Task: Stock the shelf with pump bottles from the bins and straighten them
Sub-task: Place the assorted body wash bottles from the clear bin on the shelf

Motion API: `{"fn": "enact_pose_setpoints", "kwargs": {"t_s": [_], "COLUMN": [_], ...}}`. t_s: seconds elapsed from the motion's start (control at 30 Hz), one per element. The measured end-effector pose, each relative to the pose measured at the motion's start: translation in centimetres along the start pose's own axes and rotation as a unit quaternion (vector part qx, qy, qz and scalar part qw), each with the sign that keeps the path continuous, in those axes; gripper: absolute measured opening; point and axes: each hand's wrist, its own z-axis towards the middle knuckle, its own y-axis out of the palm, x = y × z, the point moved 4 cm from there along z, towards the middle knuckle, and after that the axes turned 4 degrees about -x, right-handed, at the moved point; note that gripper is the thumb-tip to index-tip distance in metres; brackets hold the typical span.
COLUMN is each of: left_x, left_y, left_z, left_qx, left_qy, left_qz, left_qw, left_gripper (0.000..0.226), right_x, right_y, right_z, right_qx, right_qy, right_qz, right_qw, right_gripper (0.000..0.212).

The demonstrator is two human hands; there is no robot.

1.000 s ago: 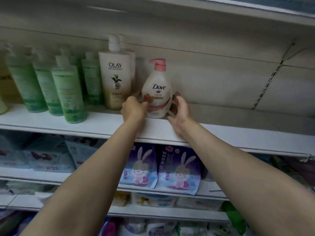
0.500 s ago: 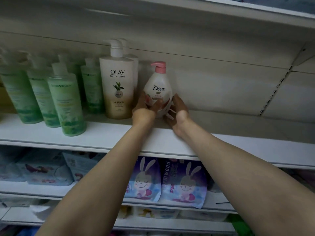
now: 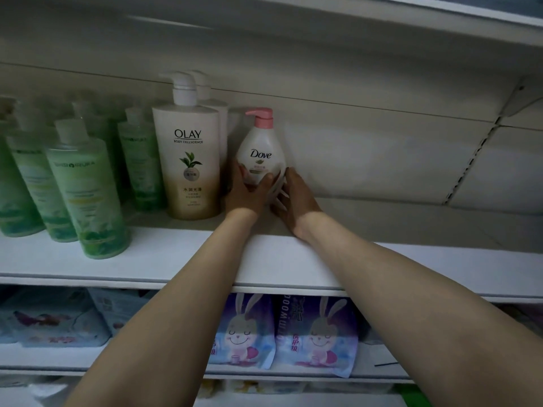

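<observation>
Bottle under observation: we recorded a white Dove pump bottle [image 3: 261,154] with a pink pump head, its spout pointing left, and a rounded teardrop body bearing the dark "Dove" script and a small pinkish label patch beneath. It stood upright toward the back of the white shelf [image 3: 176,254], just right of a tall cream-to-gold Olay bottle [image 3: 189,160], behind which we noted a second white pump bottle. We found the left hand [image 3: 245,193] wrapped around the Dove bottle's lower left side, thumb lying across the front of its base. The right hand [image 3: 295,198] lay against the lower right side with fingers fairly straight, touching rather than gripping. Green translucent pump bottles [image 3: 85,189] stood in rows at far left. Below, we logged purple rabbit-printed pouches [image 3: 282,333] on the next shelf down.
</observation>
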Motion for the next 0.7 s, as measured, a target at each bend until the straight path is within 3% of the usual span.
{"fn": "enact_pose_setpoints", "kwargs": {"t_s": [0.27,0.53,0.7], "left_x": [-0.3,-0.9,-0.1], "left_y": [0.1,0.3,0.6], "left_z": [1.9,2.2,0.9], "left_qx": [-0.014,-0.021,-0.008], "left_qy": [0.004,0.002,-0.030], "left_qz": [-0.003,-0.017,-0.017], "left_qw": [1.000,1.000,0.999], "left_gripper": [0.095,0.095,0.089], "right_x": [0.0,-0.5,-1.2], "right_y": [0.4,0.3,-0.7], "right_z": [1.4,1.6,0.0], "right_qx": [-0.024,-0.052,-0.020], "right_qy": [-0.001,0.022,0.033], "right_qz": [-0.029,-0.050,-0.080], "right_qw": [0.999,0.997,0.996], "right_gripper": [0.055,0.053,0.053]}}
